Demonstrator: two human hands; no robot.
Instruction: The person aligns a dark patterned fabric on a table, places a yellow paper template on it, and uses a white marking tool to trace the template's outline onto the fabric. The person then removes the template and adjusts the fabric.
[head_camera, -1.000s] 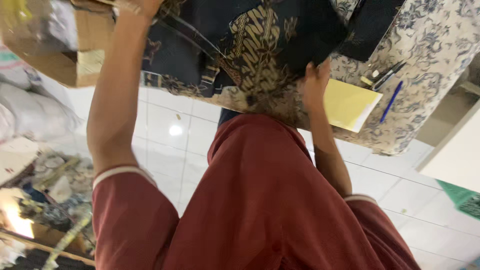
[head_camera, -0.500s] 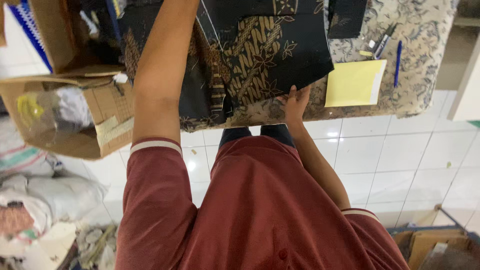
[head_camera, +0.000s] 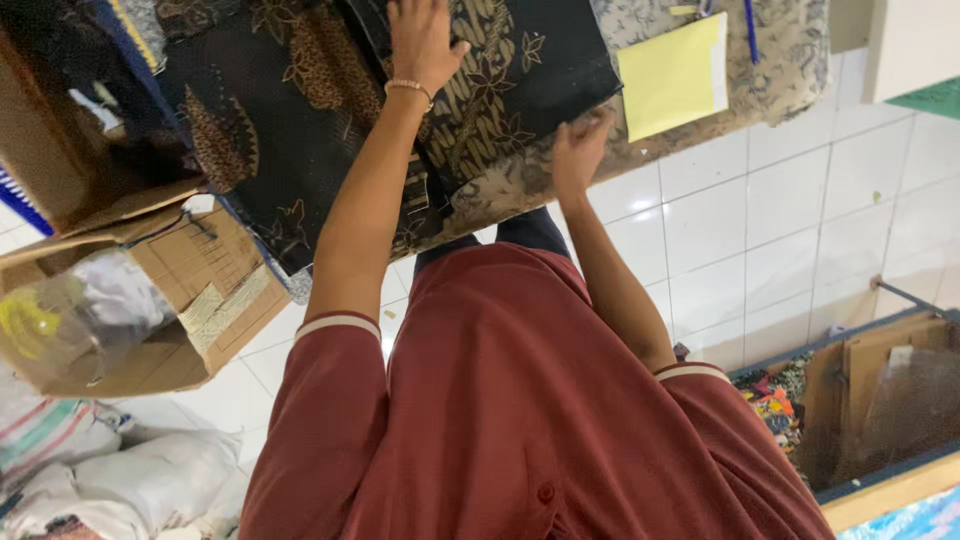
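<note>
I see the dark leaf-patterned cloth (head_camera: 330, 110) draped over the bench (head_camera: 790, 60), soft and light, prone to slide, my left hand (head_camera: 422, 40) pressing flat with spread grip, my right hand (head_camera: 578, 150) pinching its near edge, the best hold

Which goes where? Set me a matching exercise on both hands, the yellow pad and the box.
1 left hand
2 right hand
3 yellow pad
4 box

a on the table cover, beside the pen
b flat on top of the dark cloth
c far left, open, partly under the cloth
d at the cloth's near edge

Pairs: 1-b, 2-d, 3-a, 4-c
</note>
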